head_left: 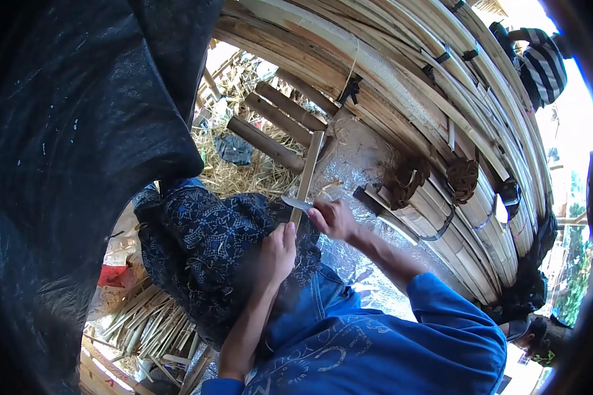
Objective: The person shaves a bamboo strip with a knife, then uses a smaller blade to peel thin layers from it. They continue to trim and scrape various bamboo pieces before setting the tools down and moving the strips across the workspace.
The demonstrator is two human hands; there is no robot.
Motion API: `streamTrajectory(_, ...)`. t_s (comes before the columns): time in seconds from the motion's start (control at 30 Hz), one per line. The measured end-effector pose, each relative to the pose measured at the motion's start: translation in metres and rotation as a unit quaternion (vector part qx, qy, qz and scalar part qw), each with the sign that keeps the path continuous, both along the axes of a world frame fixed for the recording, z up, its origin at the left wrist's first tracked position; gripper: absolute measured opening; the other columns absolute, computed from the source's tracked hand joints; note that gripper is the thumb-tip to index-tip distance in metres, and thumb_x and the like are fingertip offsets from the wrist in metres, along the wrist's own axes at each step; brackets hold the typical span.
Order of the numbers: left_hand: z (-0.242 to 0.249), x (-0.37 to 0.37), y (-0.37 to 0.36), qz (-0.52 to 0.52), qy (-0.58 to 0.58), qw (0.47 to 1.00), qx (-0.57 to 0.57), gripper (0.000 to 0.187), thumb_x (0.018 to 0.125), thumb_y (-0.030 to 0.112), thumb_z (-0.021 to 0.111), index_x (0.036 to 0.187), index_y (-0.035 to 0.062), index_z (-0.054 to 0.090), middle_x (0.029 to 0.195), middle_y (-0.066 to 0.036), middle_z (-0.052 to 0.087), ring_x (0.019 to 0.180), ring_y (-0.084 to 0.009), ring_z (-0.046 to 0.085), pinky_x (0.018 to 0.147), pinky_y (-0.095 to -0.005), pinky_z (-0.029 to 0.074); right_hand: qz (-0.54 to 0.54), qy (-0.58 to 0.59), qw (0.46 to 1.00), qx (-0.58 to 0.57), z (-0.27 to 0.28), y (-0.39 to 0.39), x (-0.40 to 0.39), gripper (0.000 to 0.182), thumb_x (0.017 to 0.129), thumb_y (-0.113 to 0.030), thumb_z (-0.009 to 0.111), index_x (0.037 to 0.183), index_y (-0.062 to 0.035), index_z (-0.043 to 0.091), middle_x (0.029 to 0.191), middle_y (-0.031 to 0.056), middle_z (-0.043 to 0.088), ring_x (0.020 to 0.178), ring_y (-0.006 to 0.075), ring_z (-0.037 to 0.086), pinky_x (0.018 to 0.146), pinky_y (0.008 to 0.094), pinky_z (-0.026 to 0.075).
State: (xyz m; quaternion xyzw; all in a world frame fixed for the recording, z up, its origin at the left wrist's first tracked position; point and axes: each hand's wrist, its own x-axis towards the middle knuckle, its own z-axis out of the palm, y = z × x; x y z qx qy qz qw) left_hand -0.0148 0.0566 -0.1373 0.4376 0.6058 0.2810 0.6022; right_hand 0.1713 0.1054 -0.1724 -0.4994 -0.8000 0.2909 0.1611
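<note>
A long flat bamboo strip (308, 168) slants up and away over my lap, which a dark patterned cloth (221, 243) covers. Near its lower end, my left hand (280, 253) is closed around the strip. My right hand (334, 218) is closed on a knife, its handle hidden in the fingers. The knife's blade (296, 203) lies across the strip, just above my left hand.
Bundled bamboo strips (402, 85) curve along the upper right. Bamboo poles (267, 143) lie over straw ahead. Thin sticks (151, 326) are piled at lower left. A black sheet (79, 145) hangs at left. Other people are at the right edge, one in a striped top (543, 69).
</note>
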Motion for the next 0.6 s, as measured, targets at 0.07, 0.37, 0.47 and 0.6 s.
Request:
streamTrajectory(0.07, 0.001, 0.000, -0.002, 0.003, 0.005, 1.000, 0.015, 0.040, 0.098, 0.030, 0.037, 0.073, 0.0013, 0.049, 0.046, -0.003, 0.044, 0.034, -0.0119, 0.045, 0.033, -0.0270, 0.035, -0.037, -0.024, 0.998, -0.039, -0.006, 0.019, 0.004, 0.032, 0.094, -0.034, 0.046, 0.083, -0.0079, 0.062, 0.049, 0.0130, 0.051, 0.041, 0.0260, 0.053, 0.044, 0.0406, 0.045)
streamTrajectory(0.37, -0.002, -0.002, 0.000, 0.008, 0.019, 1.000, 0.023, 0.037, 0.097, 0.029, 0.041, 0.080, -0.0016, 0.053, 0.055, -0.019, 0.055, 0.043, -0.0290, 0.058, 0.041, -0.0389, 0.045, -0.116, -0.052, 0.991, -0.033, -0.004, 0.107, 0.019, 0.046, 0.097, -0.041, 0.036, 0.078, -0.0086, 0.063, 0.053, 0.0084, 0.057, 0.047, 0.0218, 0.059, 0.049, 0.0388, 0.050)
streamTrajectory(0.47, -0.007, 0.000, -0.001, 0.010, 0.010, 0.999, 0.032, 0.038, 0.097, 0.030, 0.041, 0.079, -0.0022, 0.053, 0.053, -0.019, 0.054, 0.044, -0.0291, 0.059, 0.041, -0.0386, 0.045, -0.040, -0.025, 0.998, -0.040, 0.007, 0.026, -0.007, 0.039, 0.095, -0.038, 0.041, 0.086, -0.0095, 0.066, 0.055, 0.0116, 0.058, 0.046, 0.0246, 0.058, 0.051, 0.0412, 0.049)
streamTrajectory(0.6, -0.007, -0.001, -0.005, 0.001, 0.023, 0.999, 0.031, 0.039, 0.098, 0.030, 0.041, 0.074, 0.0003, 0.051, 0.047, -0.004, 0.046, 0.035, -0.0118, 0.047, 0.034, -0.0278, 0.037, 0.026, 0.002, 1.000, -0.014, 0.003, 0.011, -0.003, 0.035, 0.093, -0.032, 0.046, 0.082, -0.0035, 0.062, 0.055, 0.0163, 0.055, 0.046, 0.0288, 0.056, 0.050, 0.0404, 0.046)
